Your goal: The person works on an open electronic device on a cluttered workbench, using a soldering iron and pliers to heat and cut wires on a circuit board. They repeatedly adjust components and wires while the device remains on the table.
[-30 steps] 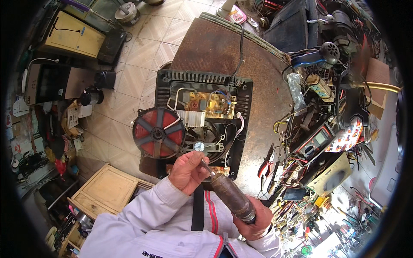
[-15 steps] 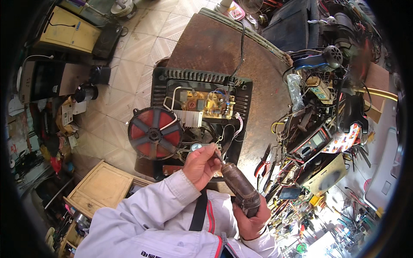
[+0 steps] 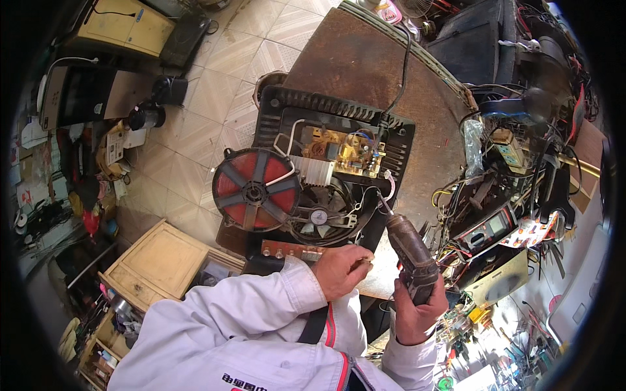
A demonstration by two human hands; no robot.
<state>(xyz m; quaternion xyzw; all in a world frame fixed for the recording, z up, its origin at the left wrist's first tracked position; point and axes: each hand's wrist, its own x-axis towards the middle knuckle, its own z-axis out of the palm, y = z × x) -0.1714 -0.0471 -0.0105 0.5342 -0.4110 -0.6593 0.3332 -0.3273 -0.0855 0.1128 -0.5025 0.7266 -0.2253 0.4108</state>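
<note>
My right hand (image 3: 420, 316) grips a worn brown electric screwdriver (image 3: 412, 251) by its lower end. Its thin bit points up and away, over the right edge of an opened induction cooker's black housing (image 3: 268, 124). Just left of the tool, my left hand (image 3: 342, 270) is closed with its fingertips pinched; what they hold is too small to make out. Inside the housing are a yellow circuit board (image 3: 357, 155), a finned heat sink (image 3: 314, 171) and a fan (image 3: 318, 218). A round red coil with dark spokes (image 3: 228, 190) rests over the left side. A reddish-brown strip board (image 3: 277, 247) lies at the near edge.
The housing sits on a rusty brown tabletop (image 3: 355, 62). Crowding the right side are a multimeter (image 3: 492, 228), a blue heat gun (image 3: 502, 107), a plastic bag (image 3: 474, 146) and tangled wires. A wooden drawer unit (image 3: 163, 260) stands at the left, above the tiled floor (image 3: 215, 85).
My hands have separated: the left drew off the bit and dropped nearer to me, while the right moved the screwdriver rightward and up. The whole view shifted, too.
</note>
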